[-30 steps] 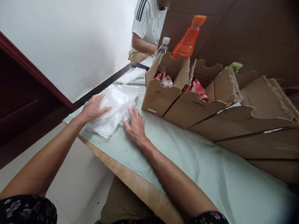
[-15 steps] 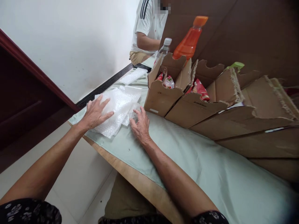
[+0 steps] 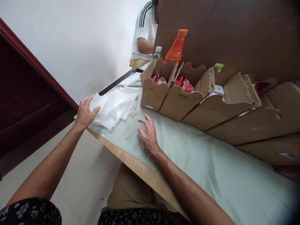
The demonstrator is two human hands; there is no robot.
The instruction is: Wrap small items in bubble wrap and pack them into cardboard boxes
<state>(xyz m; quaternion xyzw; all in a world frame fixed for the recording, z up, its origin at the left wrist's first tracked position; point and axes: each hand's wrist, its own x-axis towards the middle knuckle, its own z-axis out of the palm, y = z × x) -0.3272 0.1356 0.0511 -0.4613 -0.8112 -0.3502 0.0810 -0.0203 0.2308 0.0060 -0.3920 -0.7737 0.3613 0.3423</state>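
Observation:
A loose pile of clear bubble wrap sheets point(image 3: 114, 106) lies on the pale green tablecloth point(image 3: 187, 156) near the table's left end. At the pile's left edge is my left hand point(image 3: 85, 114), its thumb apart from the fingers; whether it presses on the plastic is hard to tell. My right hand point(image 3: 148, 132) hovers just over the cloth to the right of the pile, fingers spread and slightly bent, with nothing in it. A gap separates it from the bubble wrap.
Cardboard bins point(image 3: 153, 97) stand in a row along the right, some with red packets point(image 3: 185, 85). Behind them are an orange bottle point(image 3: 175, 48), a clear bottle point(image 3: 157, 53) and a tall brown cardboard panel point(image 3: 225, 34). Another person point(image 3: 145, 37) sits at the far end.
My left hand has slid off the top of the bubble wrap to its left edge. My right hand has drawn back from the pile to the right. The view has shifted slightly.

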